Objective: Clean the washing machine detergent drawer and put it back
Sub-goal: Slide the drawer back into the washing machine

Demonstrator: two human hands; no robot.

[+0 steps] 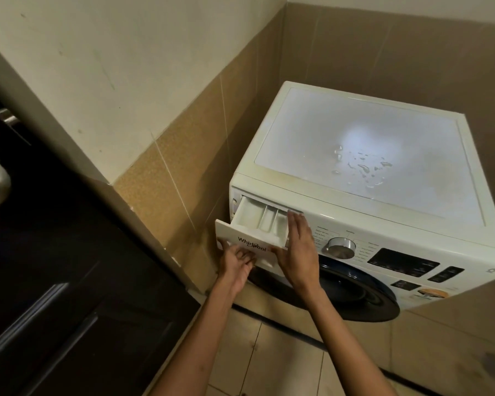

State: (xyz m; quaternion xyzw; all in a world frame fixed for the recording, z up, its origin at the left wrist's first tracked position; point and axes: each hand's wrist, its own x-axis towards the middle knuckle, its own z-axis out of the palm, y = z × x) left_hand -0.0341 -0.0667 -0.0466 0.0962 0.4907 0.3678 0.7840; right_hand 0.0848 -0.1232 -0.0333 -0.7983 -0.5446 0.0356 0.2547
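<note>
Fingers on the left hand [236, 264] are curled up under the front lip of the Whirlpool detergent drawer [255, 221], gripping it just left of centre frame. Drawer's sticking partway out of the washing machine [397, 224]. Right hand [297, 247] lies flat along its right side, fingers straight and pressed together, tips at the slot. Dial [340, 247] sits just right of that, and there are water drops [360, 167] on the lid.

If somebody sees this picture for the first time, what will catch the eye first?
The white detergent drawer stands partly out of the washing machine, at the upper left of its front. The left hand grips the drawer's front panel from below, and the right hand lies flat against its right side. Water drops shine on the machine's top.
</note>
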